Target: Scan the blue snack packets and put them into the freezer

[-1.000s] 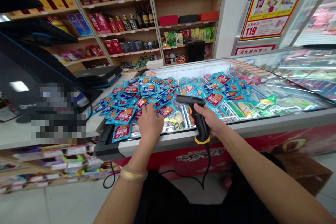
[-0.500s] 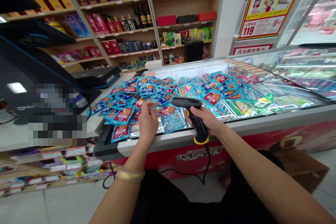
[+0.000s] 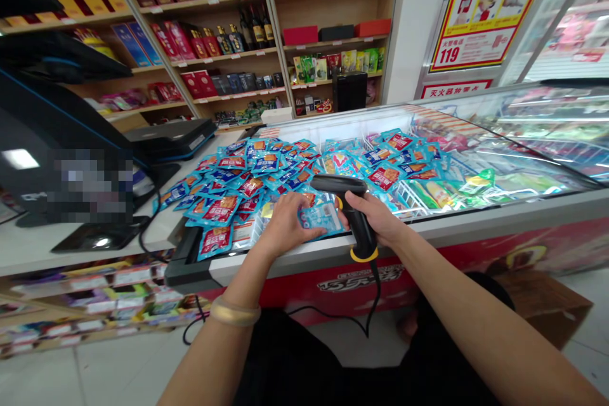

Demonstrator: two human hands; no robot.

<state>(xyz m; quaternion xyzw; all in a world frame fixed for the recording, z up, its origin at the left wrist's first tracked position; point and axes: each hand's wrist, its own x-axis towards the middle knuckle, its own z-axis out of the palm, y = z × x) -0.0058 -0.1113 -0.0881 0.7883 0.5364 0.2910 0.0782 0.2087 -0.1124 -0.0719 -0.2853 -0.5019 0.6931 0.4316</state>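
Note:
My right hand (image 3: pixel 368 212) is wrapped round the handle of a black and yellow barcode scanner (image 3: pixel 340 187), held over the freezer's front edge. Fingers and thumb of my left hand (image 3: pixel 290 225) are at the left side of a light blue packet (image 3: pixel 321 220), which lies face down on the glass just below the scanner's head. A heap of blue packets with red and dark blue labels (image 3: pixel 221 209) spreads to the left of and behind my left hand. More such packets (image 3: pixel 384 176) lie on the glass behind the scanner.
The glass-topped freezer (image 3: pixel 485 214) runs to the right. A counter (image 3: pixel 166 228) with a black checkout terminal (image 3: pixel 57 127) stands at the left. The scanner's cable (image 3: pixel 375 298) hangs down in front. A cardboard box (image 3: pixel 542 304) sits on the floor at the right.
My left hand has moved right and turned, from beside the heap to the light blue packet. My right hand and the scanner have stayed nearly in place.

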